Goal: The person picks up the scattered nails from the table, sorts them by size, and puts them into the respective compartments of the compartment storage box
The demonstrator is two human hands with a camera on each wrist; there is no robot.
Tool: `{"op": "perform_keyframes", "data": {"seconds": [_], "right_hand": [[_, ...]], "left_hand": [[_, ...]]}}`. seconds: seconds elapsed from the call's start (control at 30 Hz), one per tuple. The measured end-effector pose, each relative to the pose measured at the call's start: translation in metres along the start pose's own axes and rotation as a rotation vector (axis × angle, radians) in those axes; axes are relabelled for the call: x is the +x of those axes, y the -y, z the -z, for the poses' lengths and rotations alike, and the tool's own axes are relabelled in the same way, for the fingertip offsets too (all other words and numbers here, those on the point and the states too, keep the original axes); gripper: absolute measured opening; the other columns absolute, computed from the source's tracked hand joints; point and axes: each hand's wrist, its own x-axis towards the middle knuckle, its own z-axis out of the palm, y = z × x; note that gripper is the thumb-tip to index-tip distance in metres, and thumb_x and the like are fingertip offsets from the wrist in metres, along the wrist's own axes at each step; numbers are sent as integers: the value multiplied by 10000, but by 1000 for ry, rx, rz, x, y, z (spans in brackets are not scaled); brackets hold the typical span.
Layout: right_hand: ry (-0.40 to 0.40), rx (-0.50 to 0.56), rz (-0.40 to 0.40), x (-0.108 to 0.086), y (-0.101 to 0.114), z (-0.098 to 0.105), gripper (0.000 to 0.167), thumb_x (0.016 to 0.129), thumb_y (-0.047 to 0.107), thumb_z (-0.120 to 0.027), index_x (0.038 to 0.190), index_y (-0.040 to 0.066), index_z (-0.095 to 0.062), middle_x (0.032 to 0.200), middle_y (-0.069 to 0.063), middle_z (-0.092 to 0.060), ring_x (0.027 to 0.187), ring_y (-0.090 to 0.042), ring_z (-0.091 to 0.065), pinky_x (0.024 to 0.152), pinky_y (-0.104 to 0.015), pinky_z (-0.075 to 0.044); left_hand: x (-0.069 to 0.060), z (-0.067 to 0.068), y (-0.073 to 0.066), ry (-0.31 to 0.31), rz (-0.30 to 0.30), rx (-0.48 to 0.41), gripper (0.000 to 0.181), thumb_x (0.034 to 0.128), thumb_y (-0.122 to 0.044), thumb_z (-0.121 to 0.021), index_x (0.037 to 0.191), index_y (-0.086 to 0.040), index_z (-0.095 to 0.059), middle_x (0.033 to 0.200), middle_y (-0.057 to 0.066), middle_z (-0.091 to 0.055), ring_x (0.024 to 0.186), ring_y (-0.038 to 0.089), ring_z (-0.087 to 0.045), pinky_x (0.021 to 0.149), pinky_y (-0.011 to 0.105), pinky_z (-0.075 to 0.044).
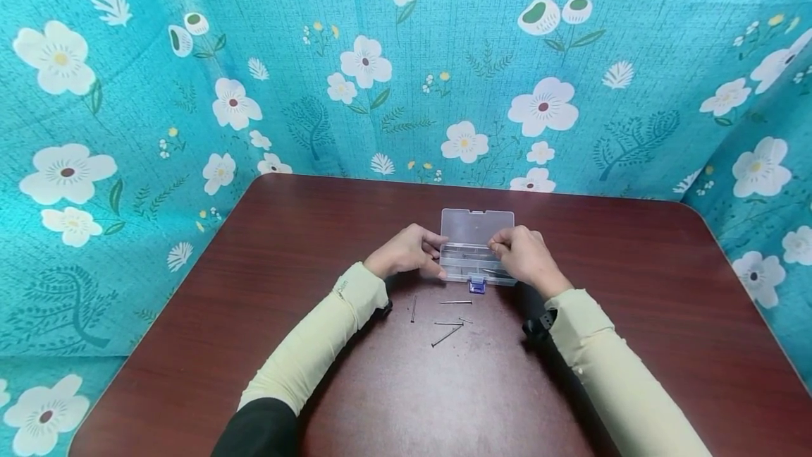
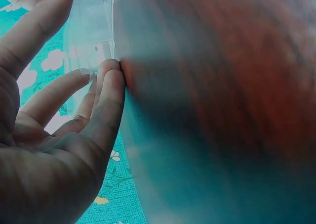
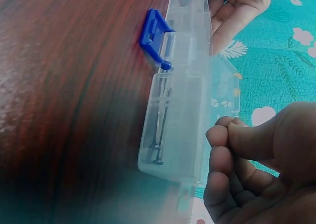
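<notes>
Nails (image 1: pixel 455 302): inside and in front of clear case (image 3: pixel 185 130).
Left hand (image 1: pixel 409 249) grips case's left end; right hand (image 1: pixel 526 256), at its right end, closed in a pinch, contents hidden. Nails likely stiff, light, prone to rolling: pinch mid-shank.

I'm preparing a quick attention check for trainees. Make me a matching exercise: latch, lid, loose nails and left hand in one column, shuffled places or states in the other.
Things:
1. Latch
2. Lid
3. Loose nails
4. Left hand

Places or states:
A. Lying on the table
B. Touching the left end of the box
C. Blue, at the box's front
D. Raised open at the box's back

Pairs: 1-C, 2-D, 3-A, 4-B
</notes>
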Motion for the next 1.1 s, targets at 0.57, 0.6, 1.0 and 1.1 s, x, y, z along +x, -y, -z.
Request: {"op": "perform_keyframes", "data": {"seconds": [0.57, 0.6, 1.0, 1.1], "right_hand": [[6, 90, -34, -20, -2, 3, 172, 991, 81, -600, 1015, 10, -756, 853, -84, -670, 599, -191, -472, 574, -349, -398], [11, 101, -35, -21, -2, 2, 171, 986, 80, -605, 1022, 11, -757, 897, -90, -685, 596, -191, -473, 575, -350, -398], [66, 185, -30, -37, 4, -1, 140, 970, 71, -645, 989, 29, -777, 833, -48, -699, 699, -190, -552, 604, -333, -434], [87, 244, -43, -41, 5, -2, 136, 970, 48, -643, 991, 6, -771, 798, -64, -694, 673, -188, -575, 557, -299, -444]], "left_hand": [[-2, 0, -1, -4, -19, 19, 766, 655, 5, -932, 1354, 12, -617, 1174, 132, -697, 1045, 277, -652, 785, 244, -519], [-2, -1, -1, -2, -18, 18, 766, 654, 5, -933, 1353, 13, -618, 1179, 132, -695, 1048, 279, -651, 788, 244, -519], [1, 0, 2, -11, -13, 24, 759, 648, -6, -940, 1342, -4, -634, 1195, 104, -697, 1025, 235, -657, 784, 251, -527], [1, -1, 2, -8, -14, 24, 757, 650, -1, -938, 1343, -1, -632, 1186, 115, -700, 1026, 239, -660, 784, 247, -526]]}}
